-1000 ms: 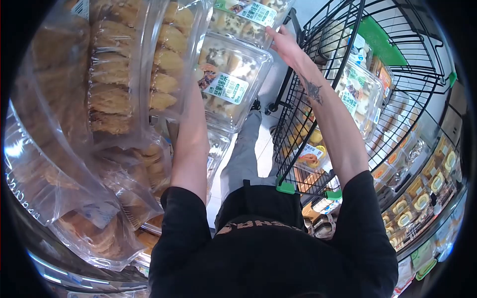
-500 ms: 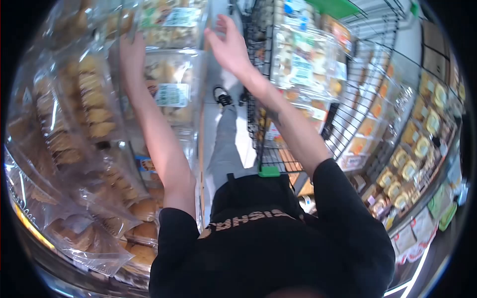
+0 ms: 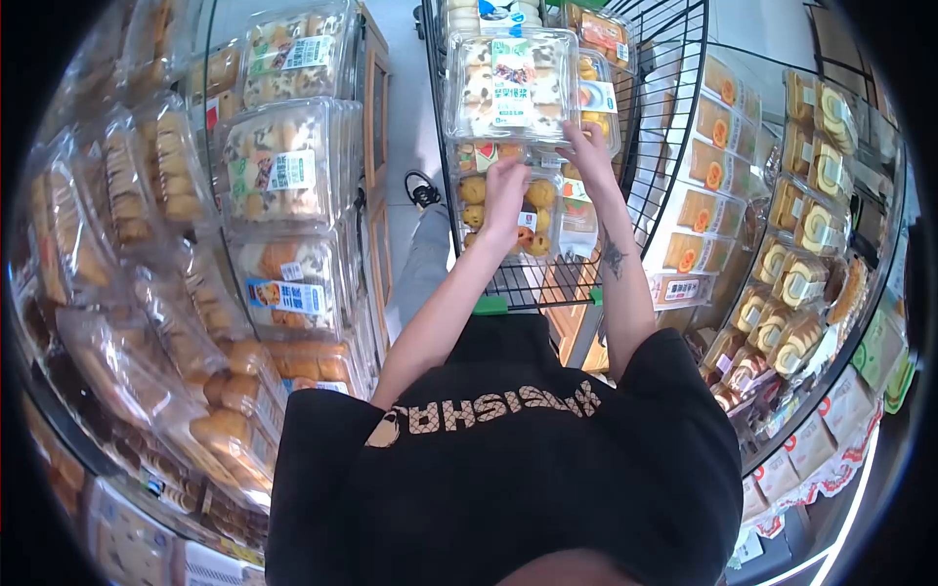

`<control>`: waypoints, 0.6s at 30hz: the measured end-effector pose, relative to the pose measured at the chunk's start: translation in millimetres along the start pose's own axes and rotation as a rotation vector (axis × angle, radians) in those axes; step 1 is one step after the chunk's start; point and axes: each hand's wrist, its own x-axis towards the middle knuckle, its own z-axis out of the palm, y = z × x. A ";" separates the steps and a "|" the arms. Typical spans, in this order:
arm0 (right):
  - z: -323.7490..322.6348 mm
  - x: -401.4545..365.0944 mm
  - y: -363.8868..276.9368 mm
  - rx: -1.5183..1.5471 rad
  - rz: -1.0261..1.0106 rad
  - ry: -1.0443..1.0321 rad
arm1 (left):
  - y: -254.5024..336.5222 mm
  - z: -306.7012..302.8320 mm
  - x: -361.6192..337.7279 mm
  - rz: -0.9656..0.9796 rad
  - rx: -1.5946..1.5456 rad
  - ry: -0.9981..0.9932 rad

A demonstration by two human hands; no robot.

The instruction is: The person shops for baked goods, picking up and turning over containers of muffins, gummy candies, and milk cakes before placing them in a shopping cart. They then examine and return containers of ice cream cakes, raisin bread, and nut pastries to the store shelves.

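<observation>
A clear plastic box of speckled buns (image 3: 477,90) with a green and white label lies on top of other packages in a black wire cart (image 3: 653,146). My right hand (image 3: 589,161) is at the box's lower right corner, its fingers apart and the tips touching the plastic. My left hand (image 3: 505,200) hovers just below the box's near edge, fingers curled in with nothing visible in them. Beneath that hand lies a clear box of muffins (image 3: 539,193), partly covered by it.
To my left, shelves hold stacked boxes of buns (image 3: 266,176) and bagged breads (image 3: 181,161). Beyond the cart on the right are orange-marked packages (image 3: 705,176) and boxed cake rolls (image 3: 821,230). My shoe (image 3: 422,188) is on the floor between shelf and cart.
My left hand has left the stacked boxes on the left shelf and come over the cart. My right hand has moved from the gap to the bun box. The view has turned.
</observation>
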 end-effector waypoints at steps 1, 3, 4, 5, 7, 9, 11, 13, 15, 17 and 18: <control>-2.7 -1.5 -0.8 -0.005 -0.004 -0.023 | -3.6 3.0 -2.4 -0.147 -0.053 0.001; -12.8 -12.3 -2.1 -0.006 -0.037 -0.011 | -6.6 -0.8 1.1 -0.181 -0.154 -0.007; -16.1 -25.0 -6.7 -0.012 -0.061 0.010 | -4.8 -3.1 -0.9 -0.228 -0.257 -0.015; -24.9 -40.7 -12.4 -0.017 -0.038 0.054 | -4.9 -3.5 -4.7 -0.275 -0.313 0.021; -48.0 -70.6 -9.3 -0.037 -0.063 0.027 | -3.4 -7.7 -16.6 -0.456 -0.466 0.072; -69.7 -107.1 -11.2 -0.031 -0.064 -0.036 | 0.1 -6.1 -39.3 -0.573 -0.503 0.107; -90.4 -138.4 -13.1 0.059 -0.024 -0.060 | 0.1 -5.6 -67.4 -0.497 -0.273 0.074; -112.6 -163.8 -14.3 0.096 -0.003 -0.091 | 6.1 -11.1 -89.1 -0.349 -0.179 -0.048; -129.1 -185.9 -18.9 0.126 0.017 -0.132 | 25.7 -11.5 -108.3 -0.211 -0.054 -0.201; -136.1 -202.1 -22.6 0.116 -0.058 -0.094 | 43.0 -11.1 -117.4 -0.154 -0.068 -0.314; -140.4 -205.6 -22.4 0.085 -0.102 -0.098 | 54.5 -14.2 -121.4 -0.101 -0.069 -0.430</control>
